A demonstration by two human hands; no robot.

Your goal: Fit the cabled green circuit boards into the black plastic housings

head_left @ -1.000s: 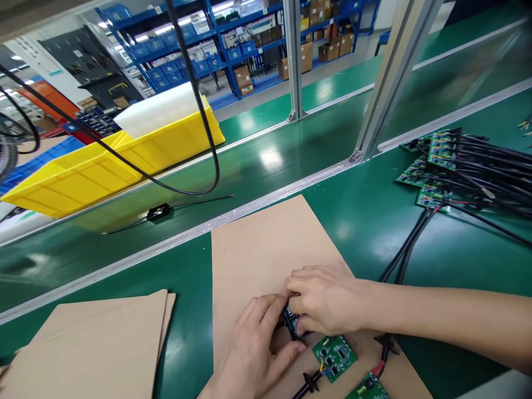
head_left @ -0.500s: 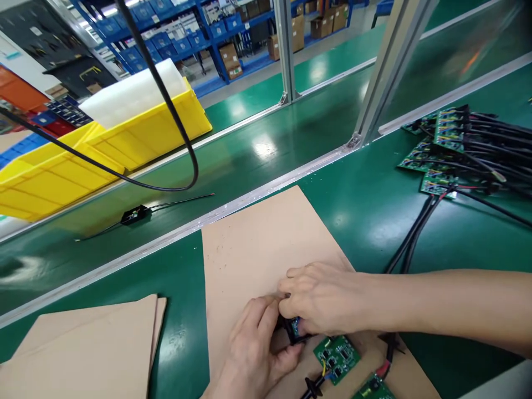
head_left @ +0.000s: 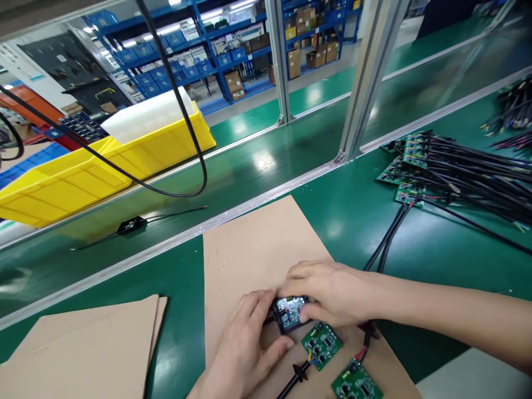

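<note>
A small black plastic case (head_left: 283, 331) lies on the cardboard with a circuit board (head_left: 290, 311) inside it. My left hand (head_left: 243, 341) is curved around the case's left side, fingertips at its upper left corner and thumb close to its lower edge. From the right, my right hand (head_left: 328, 291) grips the case, its thumb pressed on the board's right part and its other fingers along the far side. Just below lies a green circuit board (head_left: 321, 344) with a black cable (head_left: 293, 381). Another green board (head_left: 357, 382) with a red-and-black lead is at the bottom edge.
Cardboard (head_left: 249, 249) covers the green bench under my hands. More cardboard sheets (head_left: 91, 343) lie at left. Boards with black cables (head_left: 457, 166) are piled at right. A metal rail and post (head_left: 357, 94) border the bench; yellow bins (head_left: 158, 149) stand beyond, and a black cable hangs at upper left.
My hands have parted slightly, and the board inside the black case now shows more fully between them. The right thumb rests on the board. The camera view has shifted.
</note>
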